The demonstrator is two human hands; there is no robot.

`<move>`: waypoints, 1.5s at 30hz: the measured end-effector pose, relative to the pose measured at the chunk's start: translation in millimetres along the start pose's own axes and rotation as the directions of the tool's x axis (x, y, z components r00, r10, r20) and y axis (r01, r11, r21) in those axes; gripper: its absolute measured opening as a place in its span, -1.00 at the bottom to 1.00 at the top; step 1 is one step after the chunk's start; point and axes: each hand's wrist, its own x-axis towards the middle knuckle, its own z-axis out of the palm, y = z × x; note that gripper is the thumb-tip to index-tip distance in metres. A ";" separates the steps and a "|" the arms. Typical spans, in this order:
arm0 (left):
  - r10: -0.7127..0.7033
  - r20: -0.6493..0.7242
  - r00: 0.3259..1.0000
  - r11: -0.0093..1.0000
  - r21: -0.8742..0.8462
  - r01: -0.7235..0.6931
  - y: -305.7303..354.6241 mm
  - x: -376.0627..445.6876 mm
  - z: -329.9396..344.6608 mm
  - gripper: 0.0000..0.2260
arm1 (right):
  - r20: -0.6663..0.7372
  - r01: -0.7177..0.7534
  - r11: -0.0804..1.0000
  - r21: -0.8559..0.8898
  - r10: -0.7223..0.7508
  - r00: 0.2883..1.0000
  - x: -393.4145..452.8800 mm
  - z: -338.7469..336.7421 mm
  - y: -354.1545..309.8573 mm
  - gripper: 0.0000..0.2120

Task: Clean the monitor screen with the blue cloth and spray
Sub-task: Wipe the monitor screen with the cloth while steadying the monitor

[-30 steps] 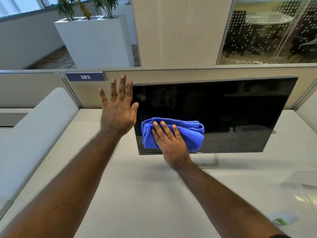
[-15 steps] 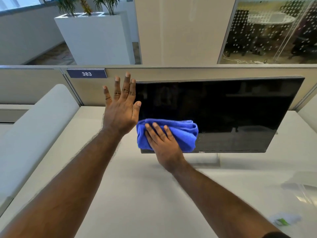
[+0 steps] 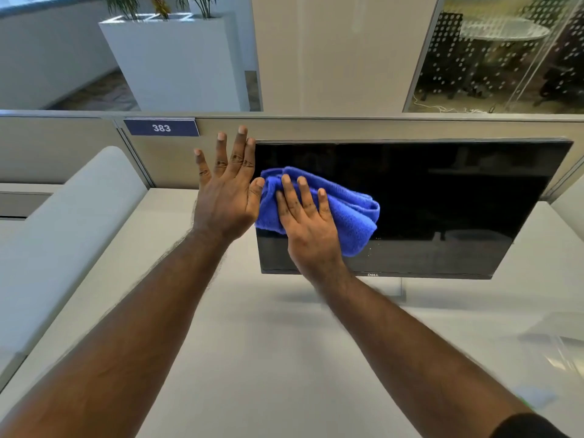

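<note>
I see the white table [image 3: 284, 358] nearest. My right hand [image 3: 311, 230] lies flat, fingers spread, pressing the blue cloth [image 3: 344, 213] onto the left part of the monitor screen [image 3: 442, 200]. My left hand [image 3: 226, 197] is open against the monitor's left edge. Behind: sign 383 [image 3: 161, 127].

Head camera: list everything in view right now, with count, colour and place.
monitor: one, black, upright at the back of the desk, screen dark
blue cloth: one, bunched, against the screen's left part
desk: one, white
number plate: one, blue, reads 383, on the partition
planter: one, white, beyond the partition, holds plants
left hand: open, fingers spread, at the monitor's left edge
right hand: flat, pressing the cloth to the screen
</note>
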 end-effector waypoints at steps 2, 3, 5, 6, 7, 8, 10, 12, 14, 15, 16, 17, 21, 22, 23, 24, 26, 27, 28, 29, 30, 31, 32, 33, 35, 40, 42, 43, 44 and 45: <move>-0.005 -0.006 1.000 1.000 -0.016 0.005 1.0 0.9 -0.4 -0.42 | 0.063 0.030 0.999 -0.035 -0.028 0.998 -20.7 8.8 -2.7 -0.46; -0.008 -0.007 1.000 1.000 -0.028 0.008 1.4 1.1 -0.7 -0.42 | 0.106 0.056 0.996 -0.062 -0.050 0.993 -31.8 12.8 -3.4 -0.45; -0.010 -0.010 1.000 0.999 -0.042 0.009 2.3 1.0 -0.5 -0.42 | 0.208 0.120 0.988 -0.101 -0.097 0.973 -53.8 20.5 -2.5 -0.42; -0.010 -0.012 1.000 0.999 -0.044 0.009 2.4 1.0 -0.5 -0.42 | 0.255 0.140 0.984 -0.110 -0.108 0.961 -63.2 23.3 -1.3 -0.40; -0.010 -0.015 1.000 0.999 -0.046 0.009 2.6 1.2 -0.6 -0.42 | 0.286 0.152 0.981 -0.120 -0.112 0.952 -69.9 24.8 0.8 -0.38; -0.009 -0.019 1.000 0.999 -0.048 0.009 2.6 1.6 -0.8 -0.42 | 0.300 0.159 0.979 -0.131 -0.113 0.947 -73.3 25.4 3.2 -0.37; -0.008 -0.024 1.000 0.998 -0.057 0.006 3.1 2.7 -1.4 -0.42 | 0.291 0.157 0.979 -0.133 -0.113 0.950 -71.3 23.6 6.7 -0.38; -0.009 -0.025 1.000 0.997 -0.073 0.007 4.0 3.9 -2.5 -0.42 | 0.250 0.138 0.984 -0.115 -0.106 0.963 -60.0 18.0 8.6 -0.44; -0.013 -0.028 1.000 0.997 -0.078 0.011 5.0 4.2 -3.2 -0.42 | 0.193 0.109 0.990 -0.092 -0.090 0.977 -44.1 11.2 10.0 -0.47; -0.015 -0.029 0.999 0.997 -0.078 0.013 5.6 4.3 -3.1 -0.42 | 0.157 0.096 0.992 -0.080 -0.083 0.984 -36.1 8.2 11.2 -0.48; -0.015 -0.032 0.999 0.997 -0.079 0.012 6.2 4.5 -2.8 -0.43 | 0.118 0.083 0.994 -0.066 -0.075 0.990 -28.4 5.2 12.4 -0.50; -0.015 -0.034 0.999 0.997 -0.079 0.012 6.6 4.8 -2.7 -0.43 | 0.082 0.069 0.996 -0.050 -0.065 0.994 -21.9 2.6 13.4 -0.51; -0.023 -0.035 0.999 0.996 -0.087 0.019 9.6 7.0 -3.7 -0.43 | 0.034 0.034 0.999 -0.036 -0.032 0.999 -20.5 1.4 14.2 -0.51; -0.021 -0.036 0.999 0.996 -0.090 0.018 11.2 7.4 -4.4 -0.43 | 0.046 0.031 0.998 -0.060 -0.028 0.999 -28.2 3.8 15.2 -0.50; -0.019 -0.038 0.999 0.996 -0.091 0.015 13.1 7.9 -5.6 -0.43 | 0.070 0.031 0.995 -0.093 -0.024 0.997 -38.6 6.8 17.0 -0.48; -0.016 -0.041 0.999 0.996 -0.088 0.012 15.6 8.7 -6.6 -0.43 | 0.103 0.033 0.991 -0.127 -0.020 0.994 -50.5 10.4 20.5 -0.45; -0.011 -0.045 0.999 0.997 -0.082 0.007 21.8 10.5 -8.5 -0.43 | 0.158 0.017 0.986 -0.166 0.009 0.987 -74.3 14.8 31.8 -0.41; -0.008 -0.044 0.999 0.997 -0.079 0.005 25.4 11.2 -9.0 -0.43 | 0.170 -0.013 0.984 -0.177 0.043 0.985 -83.5 14.9 39.5 -0.39; -0.004 -0.042 0.999 0.997 -0.077 0.001 28.6 12.2 -9.2 -0.43 | 0.161 -0.062 0.981 -0.186 0.093 0.983 -90.2 12.5 47.8 -0.38; -0.001 -0.038 0.999 0.997 -0.074 -0.002 32.1 12.9 -9.3 -0.43 | 0.140 -0.129 0.973 -0.194 0.157 0.978 -94.0 8.9 57.3 -0.37; 0.002 -0.032 0.999 0.998 -0.067 -0.004 35.0 14.0 -9.4 -0.43 | 0.120 -0.209 0.958 -0.197 0.235 0.965 -95.3 3.4 67.3 -0.36; 0.004 -0.025 1.000 0.998 -0.060 -0.005 38.1 14.7 -9.1 -0.43 | 0.112 -0.299 0.933 -0.199 0.325 0.939 -94.6 -3.4 78.2 -0.34; 0.005 -0.019 1.000 0.999 -0.053 -0.006 40.9 15.4 -8.8 -0.43 | 0.105 -0.398 0.896 -0.198 0.423 0.900 -93.0 -11.1 90.7 -0.32; 0.004 -0.013 1.000 0.999 -0.048 -0.005 43.7 16.1 -8.7 -0.43 | 0.093 -0.499 0.845 -0.192 0.522 0.848 -90.3 -20.2 103.7 -0.31; 0.004 -0.006 1.000 0.999 -0.048 -0.004 49.1 16.8 -8.8 -0.43 | 0.068 -0.696 0.710 -0.106 0.703 0.708 -84.4 -37.9 127.7 -0.30; 0.019 0.000 1.000 0.997 -0.074 -0.019 64.2 18.1 -10.0 -0.44 | -0.050 -0.814 0.572 0.102 0.820 0.570 -68.1 -54.2 150.3 -0.34; 0.018 0.006 1.000 0.997 -0.079 -0.017 68.1 19.1 -10.1 -0.44 | -0.008 -0.752 0.659 0.005 0.752 0.659 -58.8 -48.6 130.6 -0.33; 0.020 0.009 1.000 0.996 -0.082 -0.020 70.8 19.8 -10.3 -0.44 | 0.030 -0.702 0.709 -0.060 0.705 0.709 -55.3 -43.6 117.9 -0.32; 0.026 0.012 1.000 0.996 -0.089 -0.025 73.8 20.8 -10.6 -0.43 | 0.054 -0.632 0.768 -0.106 0.639 0.767 -53.7 -36.8 104.0 -0.31; 0.032 0.015 0.999 0.995 -0.100 -0.030 77.5 21.8 -11.2 -0.43 | 0.071 -0.547 0.827 -0.131 0.559 0.826 -54.1 -29.4 90.4 -0.29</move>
